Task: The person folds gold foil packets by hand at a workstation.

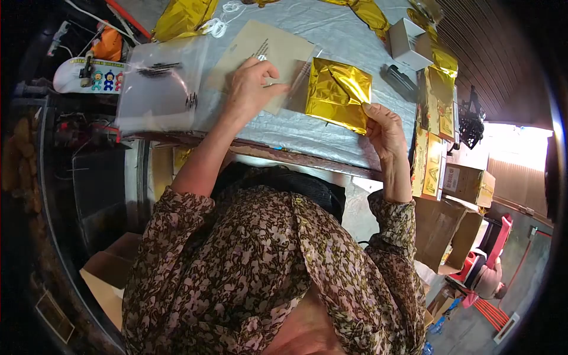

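My right hand [386,129] pinches the lower right corner of a flat, square gold foil packet [338,93] between thumb and fingers. My left hand [254,86] is over a brown sheet [278,44] with small dark printing. Its fingers are curled and the thumb sticks out to the right, apart from them, with nothing visible in between. Between that thumb and the foil packet lies clear plastic, its extent hard to make out. At the left, a stack of clear plastic bags [157,97] with dark printing lies on the table.
A grey sheet [296,139] covers the table. White string [216,26] and gold foil [183,18] lie at the back. On the right are a small white box [409,44], a dark object [401,80] and cartons [467,180]. Another person [488,278] is at far right.
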A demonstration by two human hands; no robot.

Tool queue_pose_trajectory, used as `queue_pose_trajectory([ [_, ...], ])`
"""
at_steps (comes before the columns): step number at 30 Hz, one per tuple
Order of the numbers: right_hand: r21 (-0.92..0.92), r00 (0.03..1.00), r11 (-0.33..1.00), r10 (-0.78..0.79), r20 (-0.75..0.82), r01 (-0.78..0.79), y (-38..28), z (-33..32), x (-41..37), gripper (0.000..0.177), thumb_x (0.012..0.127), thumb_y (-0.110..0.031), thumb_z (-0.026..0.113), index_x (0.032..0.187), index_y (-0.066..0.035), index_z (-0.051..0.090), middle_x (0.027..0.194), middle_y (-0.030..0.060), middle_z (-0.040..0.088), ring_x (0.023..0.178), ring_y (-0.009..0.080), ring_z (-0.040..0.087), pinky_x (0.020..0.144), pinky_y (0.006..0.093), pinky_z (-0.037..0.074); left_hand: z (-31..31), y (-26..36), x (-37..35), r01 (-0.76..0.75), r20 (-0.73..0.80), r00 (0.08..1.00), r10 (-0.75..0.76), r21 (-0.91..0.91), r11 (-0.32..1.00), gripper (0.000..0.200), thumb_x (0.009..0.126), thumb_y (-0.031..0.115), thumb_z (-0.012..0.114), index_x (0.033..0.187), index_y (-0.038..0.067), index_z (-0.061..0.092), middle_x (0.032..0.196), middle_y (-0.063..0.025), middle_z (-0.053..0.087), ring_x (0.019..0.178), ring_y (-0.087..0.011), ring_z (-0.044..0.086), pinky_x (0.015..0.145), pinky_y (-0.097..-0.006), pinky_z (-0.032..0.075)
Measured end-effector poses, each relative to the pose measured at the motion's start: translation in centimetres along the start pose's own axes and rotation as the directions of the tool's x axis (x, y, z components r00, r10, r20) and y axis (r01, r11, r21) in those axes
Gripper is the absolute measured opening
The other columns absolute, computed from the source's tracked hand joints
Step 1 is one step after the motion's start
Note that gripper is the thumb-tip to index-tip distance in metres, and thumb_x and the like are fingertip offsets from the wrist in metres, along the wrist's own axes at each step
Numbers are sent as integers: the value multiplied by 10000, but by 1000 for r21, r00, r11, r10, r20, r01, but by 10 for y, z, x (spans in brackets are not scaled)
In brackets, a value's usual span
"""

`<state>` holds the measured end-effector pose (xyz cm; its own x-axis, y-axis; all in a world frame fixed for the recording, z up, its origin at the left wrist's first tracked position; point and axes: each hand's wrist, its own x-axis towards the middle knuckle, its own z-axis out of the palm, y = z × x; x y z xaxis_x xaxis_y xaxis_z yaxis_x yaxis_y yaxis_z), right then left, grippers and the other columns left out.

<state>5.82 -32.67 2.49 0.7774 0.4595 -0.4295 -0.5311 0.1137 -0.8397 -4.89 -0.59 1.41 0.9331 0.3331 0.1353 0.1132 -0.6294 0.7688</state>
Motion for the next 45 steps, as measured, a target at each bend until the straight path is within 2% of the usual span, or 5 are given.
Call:
queue_pose_trajectory([
  [4, -77, 999, 997, -33, -11, 32, -2, 8, -1, 115, 953, -118, 748, 947, -4, 739, 852, 46, 730, 708, 116, 663, 659, 261, 532, 3, 1, 1, -19, -1, 1000, 19, -27, 999, 294, 750, 222, 891, 921, 60, 715, 922, -93, 663, 827, -270, 702, 722, -386, 563],
  [12, -277, 991, 956, -117, -65, 95, -15, 36, -4, 126, 928, -102, 775, 846, -15, 737, 741, 15, 676, 585, 69, 541, 525, 227, 420, 10, 45, 4, -79, 112, 994, 17, 584, 808, 211, 838, 139, 741, 980, -6, 684, 1011, -192, 716, 922, -414, 723, 810, -508, 600],
  [19, -309, 993, 949, -89, -84, 59, -18, 47, -1, 128, 929, -112, 785, 867, -12, 736, 714, -4, 642, 552, 62, 502, 514, 227, 404, 11, 44, -9, -68, 73, 997, 31, 583, 810, 184, 824, 121, 732, 928, -19, 672, 1026, -202, 703, 900, -418, 720, 793, -509, 598],
  [30, -257, 990, 958, -138, -37, 124, -12, 57, 16, 114, 909, -83, 794, 851, -2, 740, 724, 44, 697, 565, 87, 582, 521, 229, 460, 24, 29, -21, -191, -315, 932, 178, -11, 981, 120, 757, -9, 745, 803, -7, 634, 1052, -148, 676, 900, -354, 681, 796, -440, 553],
  [45, -27, 1000, 1000, 3, -26, -4, 21, 83, 23, 144, 996, -179, 719, 1047, -44, 721, 855, 6, 722, 705, 94, 674, 638, 236, 560, 39, 44, -26, -282, -467, 827, 313, 138, 949, 160, 796, 72, 748, 868, 100, 608, 1156, -27, 639, 1017, -250, 584, 886, -436, 384],
])
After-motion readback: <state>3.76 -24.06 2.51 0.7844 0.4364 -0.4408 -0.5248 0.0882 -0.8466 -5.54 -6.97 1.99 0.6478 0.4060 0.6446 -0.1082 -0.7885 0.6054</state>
